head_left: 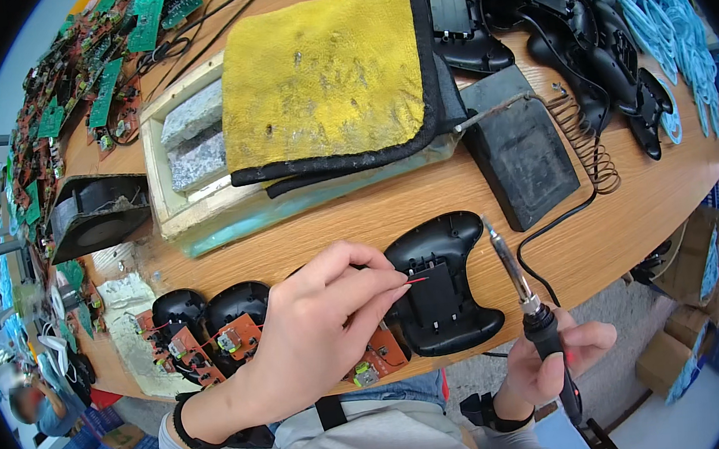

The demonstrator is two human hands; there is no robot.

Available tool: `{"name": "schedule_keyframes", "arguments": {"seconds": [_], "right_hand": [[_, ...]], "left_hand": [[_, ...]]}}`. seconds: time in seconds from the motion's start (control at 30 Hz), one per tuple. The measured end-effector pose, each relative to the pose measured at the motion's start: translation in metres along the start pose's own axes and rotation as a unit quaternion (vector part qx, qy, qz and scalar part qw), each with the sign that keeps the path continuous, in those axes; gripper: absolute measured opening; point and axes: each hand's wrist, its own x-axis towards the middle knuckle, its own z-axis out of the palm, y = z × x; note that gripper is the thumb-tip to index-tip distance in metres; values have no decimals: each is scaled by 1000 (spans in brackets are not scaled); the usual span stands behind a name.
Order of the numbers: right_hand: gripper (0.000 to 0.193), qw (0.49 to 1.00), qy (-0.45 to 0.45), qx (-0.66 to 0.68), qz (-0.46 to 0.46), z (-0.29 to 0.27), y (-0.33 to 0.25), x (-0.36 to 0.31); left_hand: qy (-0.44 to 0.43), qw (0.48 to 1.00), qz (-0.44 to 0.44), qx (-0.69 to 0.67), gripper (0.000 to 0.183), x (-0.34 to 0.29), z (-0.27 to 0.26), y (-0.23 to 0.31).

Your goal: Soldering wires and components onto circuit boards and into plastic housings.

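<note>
My left hand (321, 319) is closed in a pinch on a thin red wire (418, 280), whose end points over a black game controller shell (463, 314). The shell lies on the table with its battery compartment facing up. In my right hand (525, 373) is a soldering iron (544, 332), gripped by its dark handle. Its tip slants up and left, just right of the shell and apart from the wire. Beside my left wrist are more black shells (179, 309) with orange circuit boards (192, 355). Another orange board (385, 352) shows partly beneath my left hand.
A yellow cloth (320, 81) covers much of a wooden-framed box (169, 210) ahead. Right of it stands a black soldering stand (527, 165) with a coiled spring (581, 138). Green and orange boards (109, 93) heap at far left, near a black fan (103, 216); controller shells (569, 22) pile at far right.
</note>
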Motion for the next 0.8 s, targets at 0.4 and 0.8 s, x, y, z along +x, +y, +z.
{"name": "schedule_keyframes", "arguments": {"seconds": [0.4, 0.8], "right_hand": [[27, 956, -292, -2, -31, -22, -3, 30], [24, 979, -199, -47, 12, -11, -1, 17]], "left_hand": [[24, 984, 80, 158, 13, 0, 9, -7], [31, 979, 99, 174, 13, -3, 12, -13]]}}
